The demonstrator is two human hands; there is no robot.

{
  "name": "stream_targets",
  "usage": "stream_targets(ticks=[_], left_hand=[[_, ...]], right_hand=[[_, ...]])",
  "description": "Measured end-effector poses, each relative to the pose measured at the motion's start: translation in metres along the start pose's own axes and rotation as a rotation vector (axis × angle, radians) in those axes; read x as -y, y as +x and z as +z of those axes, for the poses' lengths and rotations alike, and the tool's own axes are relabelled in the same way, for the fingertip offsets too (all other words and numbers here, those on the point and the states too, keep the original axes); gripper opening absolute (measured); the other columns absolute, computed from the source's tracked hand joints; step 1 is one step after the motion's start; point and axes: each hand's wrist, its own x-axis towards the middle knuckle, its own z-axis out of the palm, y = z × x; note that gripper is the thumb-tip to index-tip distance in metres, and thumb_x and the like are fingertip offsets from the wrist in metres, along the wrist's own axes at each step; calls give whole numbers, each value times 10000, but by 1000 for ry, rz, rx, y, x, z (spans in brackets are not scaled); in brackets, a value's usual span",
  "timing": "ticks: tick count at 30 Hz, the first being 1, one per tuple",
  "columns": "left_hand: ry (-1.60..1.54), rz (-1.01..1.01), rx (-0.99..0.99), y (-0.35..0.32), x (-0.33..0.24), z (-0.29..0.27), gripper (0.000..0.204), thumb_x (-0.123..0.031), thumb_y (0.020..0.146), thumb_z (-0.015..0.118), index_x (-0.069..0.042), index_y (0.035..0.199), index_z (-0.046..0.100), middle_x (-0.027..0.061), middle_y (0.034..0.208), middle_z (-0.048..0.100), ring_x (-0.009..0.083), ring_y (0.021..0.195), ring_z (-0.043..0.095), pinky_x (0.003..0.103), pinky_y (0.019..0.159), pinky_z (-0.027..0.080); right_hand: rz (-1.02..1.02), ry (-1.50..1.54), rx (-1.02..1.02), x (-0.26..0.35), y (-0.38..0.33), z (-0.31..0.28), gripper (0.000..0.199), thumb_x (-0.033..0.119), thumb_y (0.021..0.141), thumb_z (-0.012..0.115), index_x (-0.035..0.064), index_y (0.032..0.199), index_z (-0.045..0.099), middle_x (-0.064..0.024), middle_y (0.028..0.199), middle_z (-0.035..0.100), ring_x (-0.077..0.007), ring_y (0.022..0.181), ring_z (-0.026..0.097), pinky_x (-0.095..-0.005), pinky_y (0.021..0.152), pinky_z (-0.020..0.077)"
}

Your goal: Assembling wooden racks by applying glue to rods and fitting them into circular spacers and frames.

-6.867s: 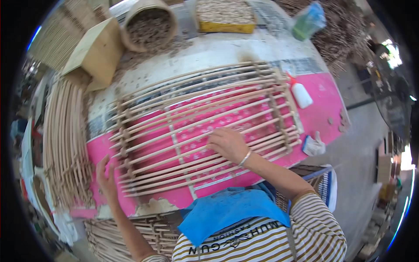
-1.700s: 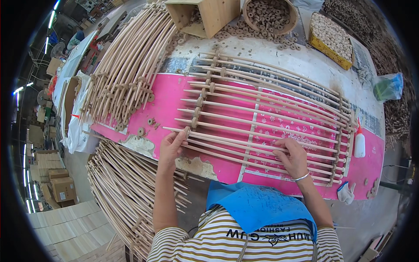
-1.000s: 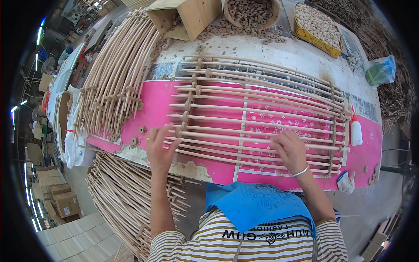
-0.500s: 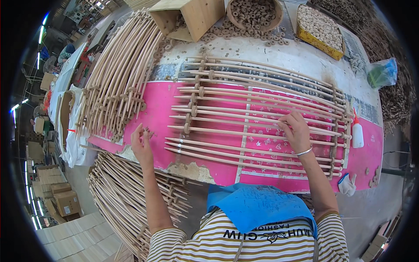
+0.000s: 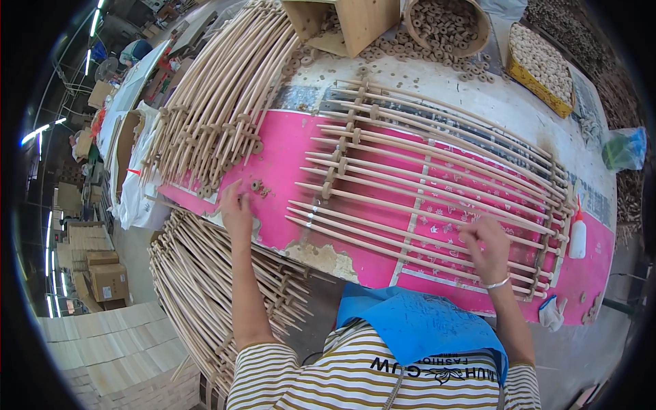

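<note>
My left hand point(image 5: 236, 213) is over the near left of the pink table covering, beside a few small wooden rings point(image 5: 260, 188). Its fingers are bent together, and what they hold, if anything, cannot be made out. Curled fingers form my right hand point(image 5: 486, 249), low over the nearer rods; whether anything is pinched there is hidden. A row of long tapered wooden rods point(image 5: 437, 184) lies across the table, points to the left. Wooden rings point(image 5: 339, 156) sit on most rods near the points; the nearest two have bare tips. At the right, the rods' ends rest on a wooden rack point(image 5: 557, 229).
A big bundle of ringed rods point(image 5: 219, 96) covers the table's left; another bundle point(image 5: 212, 287) lies lower, beside the table. At the back are a tipped wooden box point(image 5: 372, 24), a round tub of rings point(image 5: 482, 37) and a yellow box of beads point(image 5: 540, 92). A glue bottle point(image 5: 578, 236) stands right.
The view has shifted, so the table appears farther right. My right hand has moved nearer me over the rods, its fingers more curled. My left hand stays by the loose rings, fingers drawn in.
</note>
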Motion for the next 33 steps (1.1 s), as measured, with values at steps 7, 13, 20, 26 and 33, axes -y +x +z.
stream_targets(ticks=[7,13,20,26,33], left_hand=[[248,-102,-41,-23,10,6,400,-75,943,672,-85,1342,653,206,1317,617,423,1168,606,494,999,491],[223,-125,-60,-16,-14,-3,302,-107,924,700,-71,1223,690,145,1098,648,350,1036,631,446,914,504],[-769,-506,13,-13,-46,-1,263,-269,1027,714,-50,1173,728,-22,935,686,87,800,596,261,732,486],[-1103,-752,222,-20,-70,-1,293,-410,1042,674,-136,1123,739,-56,928,681,32,820,600,202,686,433],[-1218,-822,243,-20,-73,4,323,-426,1024,696,-130,1146,731,-29,942,703,70,819,652,220,707,497]], right_hand=[[-68,-150,19,7,-25,17,229,112,788,804,38,991,729,-108,960,665,-321,948,640,-431,827,510],[-25,-150,60,2,-19,21,180,98,803,787,41,960,719,-103,937,645,-304,944,628,-424,821,505],[59,8,55,5,-24,22,139,72,854,756,28,956,674,-120,934,640,-321,890,647,-420,757,519],[55,75,33,8,-23,16,126,45,882,738,18,991,680,-127,940,642,-305,856,660,-393,730,524],[24,92,37,14,-18,16,115,35,887,741,15,988,688,-125,921,643,-295,833,658,-382,708,519]])
